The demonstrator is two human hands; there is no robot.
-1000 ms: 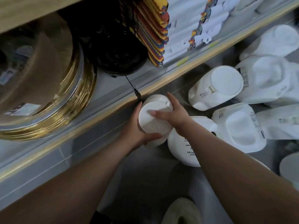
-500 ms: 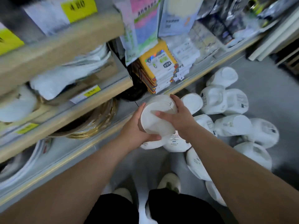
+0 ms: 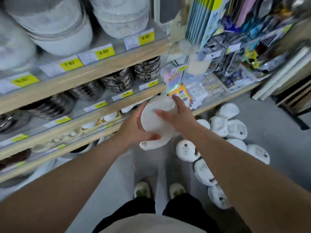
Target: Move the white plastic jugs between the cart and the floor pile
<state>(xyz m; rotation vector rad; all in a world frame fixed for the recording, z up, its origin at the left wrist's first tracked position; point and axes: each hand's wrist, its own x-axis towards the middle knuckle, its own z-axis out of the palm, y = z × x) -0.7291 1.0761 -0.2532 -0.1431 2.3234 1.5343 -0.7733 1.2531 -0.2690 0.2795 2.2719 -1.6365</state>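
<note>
A white wrapped stack of bowls (image 3: 156, 118) is held in the air in front of the shelf unit, its round end facing me. My left hand (image 3: 134, 130) grips it from the left and below, thumb curled under its lower edge. My right hand (image 3: 176, 117) grips it from the right, thumb across the round face and fingers over the top. Several more white wrapped stacks (image 3: 225, 125) lie on the grey floor to the right, below the held one.
Wooden-edged shelves (image 3: 94, 71) with yellow price tags rise at the left, carrying large white tubs (image 3: 55, 29), stacked metal dishes (image 3: 117, 79) and small bowls. Hanging packets (image 3: 235, 47) fill the shelves at the right. My two shoes (image 3: 159, 190) stand on the grey floor below.
I have risen from close to the floor. Both hands have lifted the white stack from floor level up to the height of the lower shelves, with the same grip.
</note>
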